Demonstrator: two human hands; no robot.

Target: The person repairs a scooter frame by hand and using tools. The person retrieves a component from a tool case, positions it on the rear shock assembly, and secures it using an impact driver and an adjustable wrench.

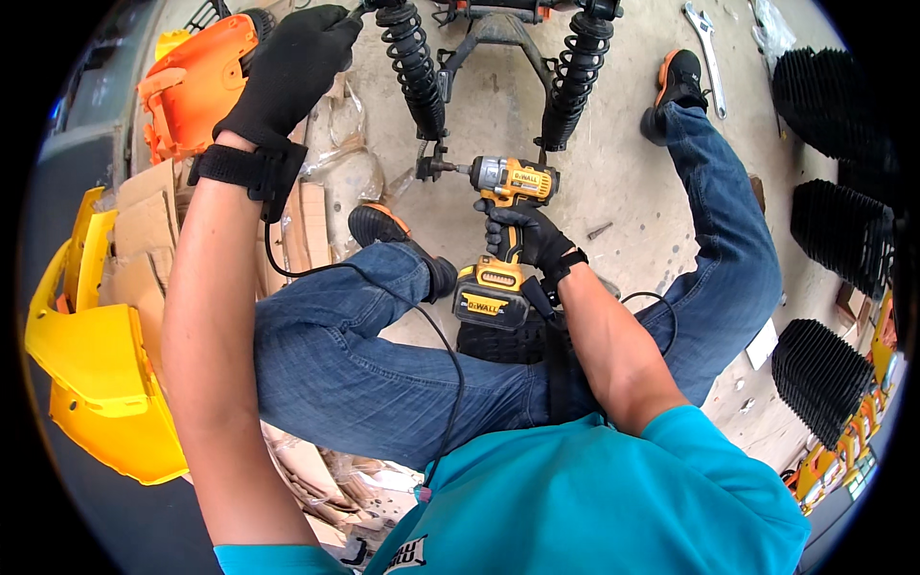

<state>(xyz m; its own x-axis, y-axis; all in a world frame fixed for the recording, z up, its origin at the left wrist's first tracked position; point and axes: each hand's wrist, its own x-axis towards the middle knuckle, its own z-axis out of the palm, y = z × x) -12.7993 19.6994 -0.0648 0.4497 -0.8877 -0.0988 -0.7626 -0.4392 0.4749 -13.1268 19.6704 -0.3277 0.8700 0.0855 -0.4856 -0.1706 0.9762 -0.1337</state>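
Note:
My right hand [530, 238], in a black glove, grips the handle of a yellow and black cordless impact wrench [508, 187]. Its socket points left onto the lower mount [433, 168] of a black coil shock absorber [412, 62]. My left hand [292, 67], also gloved, reaches up and holds the upper end of that same shock. A second black shock absorber [577, 72] stands to the right, joined to a black metal frame [498, 29]. I sit on the concrete floor with my legs in blue jeans spread around the work.
Yellow plastic body panels [91, 374] and an orange one [192, 86] lie at the left on flattened cardboard [144, 220]. A wrench [709, 53] lies on the floor at top right. Black ribbed rubber pieces [824, 374] line the right side.

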